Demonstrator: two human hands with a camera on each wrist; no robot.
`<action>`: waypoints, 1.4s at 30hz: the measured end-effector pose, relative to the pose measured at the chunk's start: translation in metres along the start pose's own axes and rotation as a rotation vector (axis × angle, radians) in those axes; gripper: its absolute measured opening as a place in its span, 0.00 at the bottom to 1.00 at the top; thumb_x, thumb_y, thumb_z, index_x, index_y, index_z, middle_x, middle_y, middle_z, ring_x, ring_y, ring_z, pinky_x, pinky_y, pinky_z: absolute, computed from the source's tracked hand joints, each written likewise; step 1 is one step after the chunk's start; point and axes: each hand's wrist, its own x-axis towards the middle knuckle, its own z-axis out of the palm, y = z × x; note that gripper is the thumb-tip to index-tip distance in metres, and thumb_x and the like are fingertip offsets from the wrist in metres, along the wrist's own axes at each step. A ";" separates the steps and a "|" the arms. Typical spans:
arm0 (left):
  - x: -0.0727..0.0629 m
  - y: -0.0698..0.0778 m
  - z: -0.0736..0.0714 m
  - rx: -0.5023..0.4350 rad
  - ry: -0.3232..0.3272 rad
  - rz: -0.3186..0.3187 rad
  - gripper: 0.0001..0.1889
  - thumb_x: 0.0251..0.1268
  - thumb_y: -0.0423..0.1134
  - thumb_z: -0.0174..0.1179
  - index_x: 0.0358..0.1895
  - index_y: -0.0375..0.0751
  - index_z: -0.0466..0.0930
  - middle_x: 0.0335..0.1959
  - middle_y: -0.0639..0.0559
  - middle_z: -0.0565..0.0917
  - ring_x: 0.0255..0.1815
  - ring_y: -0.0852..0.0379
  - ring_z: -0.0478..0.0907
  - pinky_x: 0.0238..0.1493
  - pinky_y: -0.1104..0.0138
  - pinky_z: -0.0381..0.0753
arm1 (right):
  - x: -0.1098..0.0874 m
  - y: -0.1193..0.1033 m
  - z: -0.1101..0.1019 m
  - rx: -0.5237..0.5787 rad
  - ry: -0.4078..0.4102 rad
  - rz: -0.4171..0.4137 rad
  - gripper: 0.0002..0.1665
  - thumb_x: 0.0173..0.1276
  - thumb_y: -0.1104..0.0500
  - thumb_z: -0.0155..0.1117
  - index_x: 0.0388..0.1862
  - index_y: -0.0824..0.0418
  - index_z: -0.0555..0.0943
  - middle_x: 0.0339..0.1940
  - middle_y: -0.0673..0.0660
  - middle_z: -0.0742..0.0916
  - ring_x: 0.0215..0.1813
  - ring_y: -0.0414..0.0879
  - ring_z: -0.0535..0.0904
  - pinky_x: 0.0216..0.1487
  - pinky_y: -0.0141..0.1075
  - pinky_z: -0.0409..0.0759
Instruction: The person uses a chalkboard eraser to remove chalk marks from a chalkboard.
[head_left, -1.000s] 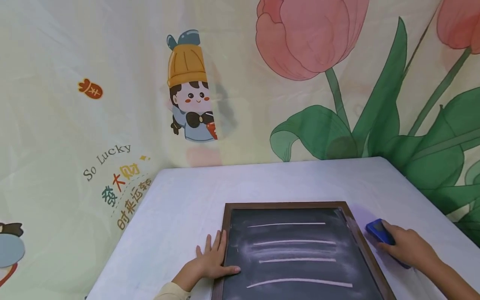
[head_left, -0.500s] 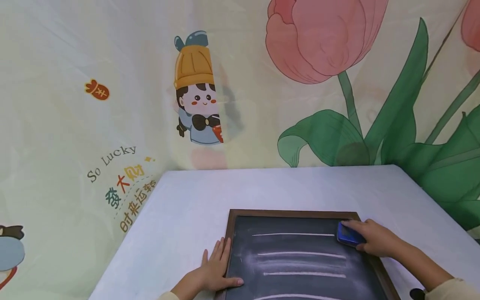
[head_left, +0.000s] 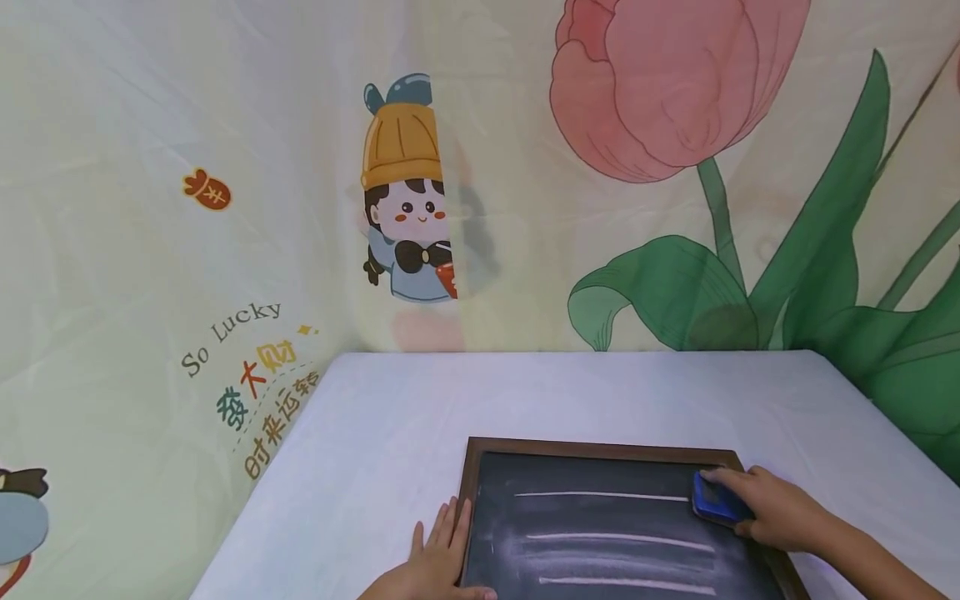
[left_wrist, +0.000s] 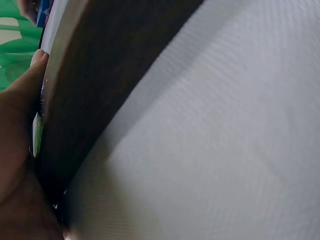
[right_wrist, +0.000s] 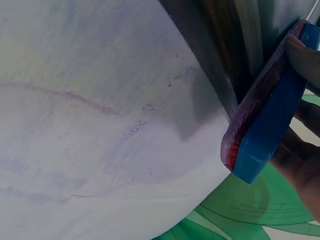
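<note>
A chalkboard (head_left: 592, 473) with a brown wooden frame lies on the table, several white chalk lines across it. At its upper right corner my right hand (head_left: 787, 512) grips a blue chalkboard eraser (head_left: 718, 500), which covers the right end of the top line (head_left: 600, 496). The right wrist view shows the eraser's reddish pad (right_wrist: 260, 100) facing the board, fingers and thumb on its blue back. My left hand (head_left: 435, 567) rests along the left side of the frame, fingers straight, thumb over the board's surface. In the left wrist view the dark frame edge (left_wrist: 100, 75) runs beside the thumb.
A white cloth (head_left: 390, 433) covers the table around the board. Faint purple smudges (right_wrist: 135, 130) mark it in the right wrist view. Behind the table hangs a curtain (head_left: 517, 250) printed with tulips and a cartoon figure.
My right hand has carried the eraser from the table beside the board left onto its upper right corner. The left hand stays at the left edge; the head view has shifted slightly.
</note>
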 end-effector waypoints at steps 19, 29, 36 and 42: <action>-0.001 0.001 -0.007 -0.110 -0.011 0.012 0.62 0.45 0.71 0.55 0.72 0.37 0.29 0.71 0.29 0.37 0.71 0.32 0.36 0.58 0.31 0.37 | 0.041 -0.067 -0.003 0.027 -0.036 -0.091 0.38 0.45 0.61 0.74 0.59 0.56 0.72 0.47 0.56 0.81 0.47 0.55 0.75 0.35 0.48 0.75; -0.004 0.005 -0.008 -0.061 0.005 0.001 0.61 0.47 0.69 0.57 0.71 0.34 0.33 0.71 0.29 0.39 0.72 0.33 0.37 0.59 0.32 0.40 | 0.072 -0.116 0.005 0.000 -0.051 -0.197 0.37 0.47 0.62 0.72 0.59 0.58 0.72 0.51 0.56 0.80 0.47 0.51 0.74 0.40 0.48 0.75; -0.006 0.005 -0.007 -0.037 0.025 -0.005 0.60 0.47 0.69 0.57 0.71 0.33 0.33 0.71 0.29 0.40 0.72 0.33 0.38 0.58 0.32 0.41 | 0.091 -0.150 0.012 -0.065 -0.035 -0.278 0.37 0.48 0.60 0.72 0.59 0.58 0.71 0.57 0.56 0.79 0.47 0.52 0.74 0.40 0.46 0.76; -0.004 0.002 -0.003 -0.046 0.003 -0.009 0.61 0.46 0.71 0.55 0.71 0.33 0.33 0.71 0.29 0.39 0.72 0.33 0.38 0.58 0.31 0.41 | 0.104 -0.178 0.021 -0.100 -0.027 -0.345 0.37 0.48 0.59 0.71 0.60 0.56 0.71 0.57 0.55 0.79 0.45 0.50 0.74 0.37 0.41 0.75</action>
